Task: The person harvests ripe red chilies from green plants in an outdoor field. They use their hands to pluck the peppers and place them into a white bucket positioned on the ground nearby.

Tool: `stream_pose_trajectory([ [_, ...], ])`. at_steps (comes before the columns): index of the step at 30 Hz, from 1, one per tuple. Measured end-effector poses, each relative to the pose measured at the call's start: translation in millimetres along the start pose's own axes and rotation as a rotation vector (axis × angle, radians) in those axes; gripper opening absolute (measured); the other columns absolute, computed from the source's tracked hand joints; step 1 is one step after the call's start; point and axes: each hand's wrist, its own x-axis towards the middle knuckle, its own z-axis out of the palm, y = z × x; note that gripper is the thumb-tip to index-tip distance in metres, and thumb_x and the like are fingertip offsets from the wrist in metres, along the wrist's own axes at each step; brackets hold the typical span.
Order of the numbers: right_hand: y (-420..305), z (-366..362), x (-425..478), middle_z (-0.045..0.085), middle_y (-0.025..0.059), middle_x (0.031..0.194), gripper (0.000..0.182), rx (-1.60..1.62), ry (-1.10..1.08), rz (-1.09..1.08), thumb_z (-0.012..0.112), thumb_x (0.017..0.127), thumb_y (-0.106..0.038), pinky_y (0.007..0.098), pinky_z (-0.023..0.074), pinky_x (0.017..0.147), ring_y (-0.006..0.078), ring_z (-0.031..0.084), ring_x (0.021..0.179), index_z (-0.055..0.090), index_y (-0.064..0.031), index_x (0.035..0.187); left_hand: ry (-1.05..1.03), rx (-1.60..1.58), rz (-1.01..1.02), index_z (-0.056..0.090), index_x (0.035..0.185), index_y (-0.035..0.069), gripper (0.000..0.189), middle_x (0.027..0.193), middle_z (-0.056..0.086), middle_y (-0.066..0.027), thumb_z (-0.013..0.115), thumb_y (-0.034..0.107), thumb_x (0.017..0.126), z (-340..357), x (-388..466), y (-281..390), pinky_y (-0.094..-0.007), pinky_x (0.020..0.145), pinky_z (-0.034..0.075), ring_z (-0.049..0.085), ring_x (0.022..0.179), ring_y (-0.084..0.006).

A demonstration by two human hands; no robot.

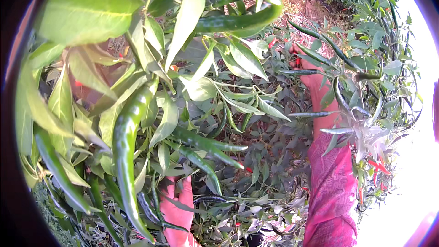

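Note:
My right hand (303, 65) reaches far forward at the upper right, its forearm in a pink patterned sleeve (331, 192). Red chili peppers (297, 61) show at its fingers, partly behind leaves; whether it grips them is unclear. Low and left of centre is my left hand (178, 206), its fingertips hidden among leaves beneath green chili peppers (199, 161). What it touches cannot be seen. A large green chili pepper (125, 140) hangs close to the camera, left of that hand.
Chili plants surround both arms. Broad leaves (89, 13) and long green peppers (240, 22) hang close at the top. More red peppers (379, 166) are on plants at the right. Dry, straw-covered ground (313, 10) shows beyond my right hand.

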Motion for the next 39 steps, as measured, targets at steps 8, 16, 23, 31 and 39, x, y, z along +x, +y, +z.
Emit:
stream_pose_trajectory([
  [8, 24.8, 15.4, 64.9, 0.059, 0.0061, 0.085, 0.032, -0.930, 0.077, -0.185, 0.065, 0.086, -0.029, 0.0329, 0.0403, 0.060, 0.0169, 0.053, 0.071, 0.060, -0.0042, 0.105, -0.039, -0.096, -0.121, 0.067, 0.100, 0.005, 0.016, 0.089, 0.066, -0.0063, 0.067, 0.013, 0.086, -3.6, -0.9, 6.5, -0.0317, 0.075, 0.045, 0.058, 0.080, -0.0173],
  [16, 68.7, 29.1, 99.6, 0.064, 0.0090, 0.097, 0.040, -0.906, 0.221, -0.016, 0.076, 0.077, -0.024, 0.0404, 0.0474, 0.074, 0.0211, 0.061, 0.085, 0.062, -0.0044, 0.109, -0.038, -0.085, -0.268, 0.069, 0.103, 0.009, 0.024, 0.097, 0.069, -0.0059, 0.073, 0.021, 0.082, -3.1, 0.2, 4.3, -0.0331, 0.082, 0.047, 0.062, 0.088, -0.0208],
  [23, 48.2, 69.3, 67.4, 0.060, 0.0041, 0.079, 0.026, -0.700, 0.104, 0.162, 0.073, 0.079, -0.027, 0.0319, 0.0372, 0.047, 0.0149, 0.051, 0.056, 0.061, -0.0084, 0.091, 0.025, -0.369, -0.208, 0.065, 0.087, -0.003, 0.013, 0.085, 0.068, -0.0042, 0.072, 0.008, 0.084, -0.2, 7.6, -3.5, -0.0207, 0.067, 0.042, 0.051, 0.071, -0.0056],
  [31, 10.8, 99.0, -1.6, 0.053, -0.0021, 0.064, 0.013, -0.694, -0.073, 0.069, 0.063, 0.089, -0.024, 0.0216, 0.0236, 0.035, 0.0083, 0.042, 0.047, 0.060, -0.0119, 0.090, 0.052, -0.324, -0.299, 0.064, 0.093, -0.004, 0.021, 0.094, 0.068, -0.0069, 0.073, 0.013, 0.084, 1.8, 19.4, 8.8, -0.0228, 0.080, 0.043, 0.054, 0.083, -0.0073],
  [39, 38.0, 68.7, -19.8, 0.047, -0.0019, 0.065, 0.012, 0.368, -0.001, -0.112, 0.062, 0.090, -0.021, 0.0233, 0.0259, 0.038, 0.0096, 0.040, 0.048, 0.055, -0.0111, 0.086, 0.127, -0.389, -0.281, 0.058, 0.110, -0.007, 0.036, 0.099, 0.063, -0.0089, 0.075, 0.010, 0.082, 15.0, 9.3, 20.5, -0.0258, 0.078, 0.048, 0.058, 0.085, -0.0133],
])
